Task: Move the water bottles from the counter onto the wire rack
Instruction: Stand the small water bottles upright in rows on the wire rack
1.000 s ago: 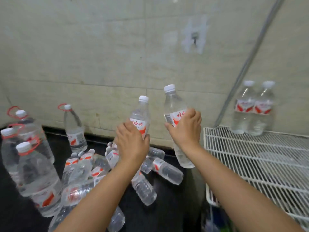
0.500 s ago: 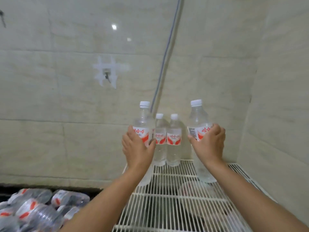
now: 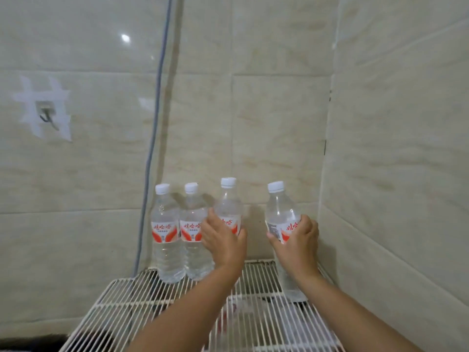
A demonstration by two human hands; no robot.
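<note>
Two clear water bottles with white caps and red-and-white labels stand at the back left of the white wire rack [image 3: 119, 295]: one [image 3: 166, 235] beside another [image 3: 193, 237]. My left hand [image 3: 223, 242] grips a third bottle [image 3: 228, 207] upright, right next to that pair. My right hand [image 3: 297, 242] grips a fourth bottle [image 3: 280, 212] upright near the rack's right side; its base looks down at the wires. The counter and its other bottles are out of view.
Tiled walls close in behind and on the right, forming a corner. A grey cable [image 3: 154, 138] runs down the back wall to the rack's left rear. A wall hook [image 3: 48, 118] sits on a white patch at the left. Dark things show beneath the rack.
Both hands have carried their bottles further back over the rack. The left bottle now sits beside the standing pair, and the right bottle is lower, near the rack's right side.
</note>
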